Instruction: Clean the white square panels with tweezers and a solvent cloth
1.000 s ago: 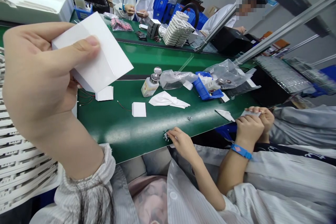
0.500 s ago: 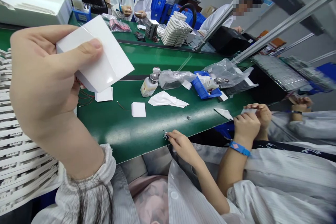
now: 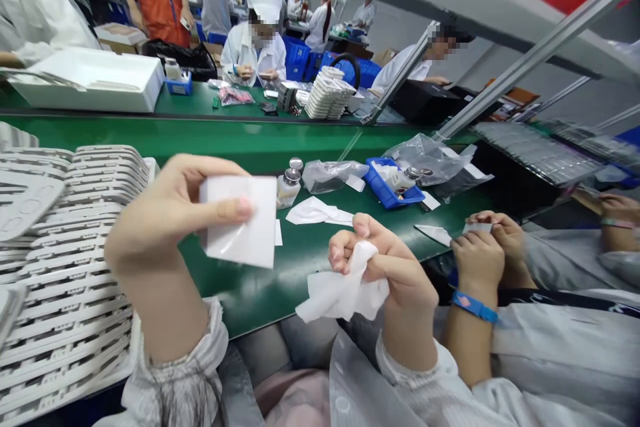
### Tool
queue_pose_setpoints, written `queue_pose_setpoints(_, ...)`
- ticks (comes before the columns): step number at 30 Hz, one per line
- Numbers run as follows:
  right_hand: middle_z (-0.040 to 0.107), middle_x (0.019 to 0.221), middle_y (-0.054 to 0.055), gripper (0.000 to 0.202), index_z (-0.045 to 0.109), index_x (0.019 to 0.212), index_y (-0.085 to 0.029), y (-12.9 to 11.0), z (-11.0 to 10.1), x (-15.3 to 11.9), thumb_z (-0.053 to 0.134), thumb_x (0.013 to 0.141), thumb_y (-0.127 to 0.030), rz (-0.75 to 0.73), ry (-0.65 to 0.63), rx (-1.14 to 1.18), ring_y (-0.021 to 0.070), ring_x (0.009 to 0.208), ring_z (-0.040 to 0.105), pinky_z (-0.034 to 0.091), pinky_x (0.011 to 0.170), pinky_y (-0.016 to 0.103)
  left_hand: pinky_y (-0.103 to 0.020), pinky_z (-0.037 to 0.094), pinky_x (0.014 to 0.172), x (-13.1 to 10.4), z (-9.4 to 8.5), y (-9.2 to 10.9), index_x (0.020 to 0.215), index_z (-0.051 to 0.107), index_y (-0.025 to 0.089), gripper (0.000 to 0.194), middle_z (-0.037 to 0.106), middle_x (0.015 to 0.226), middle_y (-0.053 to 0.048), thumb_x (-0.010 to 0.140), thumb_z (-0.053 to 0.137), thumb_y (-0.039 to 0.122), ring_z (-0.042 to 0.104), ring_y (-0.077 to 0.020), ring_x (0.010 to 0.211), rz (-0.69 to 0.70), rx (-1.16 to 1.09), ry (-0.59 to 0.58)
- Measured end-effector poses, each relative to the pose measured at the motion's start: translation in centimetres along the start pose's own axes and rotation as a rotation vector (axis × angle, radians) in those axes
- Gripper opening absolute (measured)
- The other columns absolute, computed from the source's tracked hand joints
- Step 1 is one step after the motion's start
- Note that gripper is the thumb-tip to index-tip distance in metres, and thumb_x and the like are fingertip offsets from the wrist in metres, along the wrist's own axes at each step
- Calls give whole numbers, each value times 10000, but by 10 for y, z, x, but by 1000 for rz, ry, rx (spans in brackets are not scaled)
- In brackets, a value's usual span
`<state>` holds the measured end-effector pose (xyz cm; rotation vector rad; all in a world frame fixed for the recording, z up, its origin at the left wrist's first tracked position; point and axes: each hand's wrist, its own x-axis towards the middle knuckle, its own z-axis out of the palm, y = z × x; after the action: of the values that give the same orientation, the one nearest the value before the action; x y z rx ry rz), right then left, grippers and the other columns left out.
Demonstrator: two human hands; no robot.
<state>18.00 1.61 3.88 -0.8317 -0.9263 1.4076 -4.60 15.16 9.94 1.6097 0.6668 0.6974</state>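
Head view: the only view; clock directions are as they stand in this picture.
Left hand: the left hand [image 3: 170, 213], at 9 o'clock from the middle, grasps a white block [image 3: 255, 240], with the thumb pressed on its near face.
White block: it is held up over the green table [image 3: 235, 307], at 8 o'clock from the middle.
Right hand: the right hand [image 3: 393, 260], at 4 o'clock, has its fingers curled and pinches a crumpled white cloth [image 3: 345, 297], whose loose end hangs down.
Gap: the cloth is at 4 o'clock from the block and apart from it.
Table things: a bottle [image 3: 287, 195] stands at 2 o'clock from the block; from the right hand, a flat cloth [image 3: 315, 211] lies at 10 o'clock and a blue basket [image 3: 383, 192] at 12.
Sides: stacked white frames [image 3: 85, 213] are at 9 o'clock; a co-worker's hand [image 3: 477, 260] is at 3 o'clock from the right hand.
Step in hand: it seems to be holding the block and the cloth ready.
Next move: in my judgement, it calls for a steady left grip and a smooth fold of cloth under the right fingers.
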Motion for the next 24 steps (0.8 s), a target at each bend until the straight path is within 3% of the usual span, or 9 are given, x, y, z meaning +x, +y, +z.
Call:
queue_pose_setpoints(2,697,999,4,377,425,884,-263,-6,12,5,488,612,-9,-115,-15,-36,185,983,656,512,897,416,-184,433,423,-1,3,0,850,749,144,264,721,720,-51,678,779,342,613,-147,541,-13,73,-215)
queue_pose_setpoints(5,591,1294,6,385,452,946,-267,-11,26,9,469,714,40,-310,-4,-133,193,1316,456,343,1108,477,-206,512,668,4,14,-3,915,740,165,190,728,1022,-58,748,734,255,665,-184,853,113,121,-435)
queue_pose_setpoints(8,523,1388,-9,424,467,981,-280,-13,35,11,449,747,73,-380,-39,-210,170,1384,360,215,1173,475,-219,486,830,12,30,-9,929,726,156,164,671,1162,-68,772,722,205,619,-192,1038,307,181,-555)
queue_pose_setpoints(12,535,1386,-2,417,479,988,-280,-16,36,14,437,770,74,-385,-85,-221,161,1391,352,181,1184,458,-246,473,852,19,45,-12,948,716,132,163,685,1066,-78,793,704,182,625,-187,975,379,238,-755)
queue_pose_setpoints(14,558,1361,9,418,486,1000,-279,-17,32,15,449,771,69,-315,-118,-200,185,1362,403,259,1152,465,-249,477,818,19,45,-12,939,712,122,152,697,981,-72,799,693,178,633,-179,902,385,242,-775)
queue_pose_setpoints(18,597,1313,25,421,509,1010,-273,-19,23,15,485,757,63,-172,-133,-146,226,1294,492,430,1023,434,-225,473,807,13,34,-11,917,709,128,122,711,936,-53,810,675,176,639,-158,869,404,243,-634)
queue_pose_setpoints(24,692,1155,30,388,505,1041,-271,-21,17,11,486,791,25,-99,-156,-133,204,1115,632,507,890,349,-210,481,732,6,21,-10,917,714,133,141,730,946,-56,788,667,165,658,-167,870,313,335,-574)
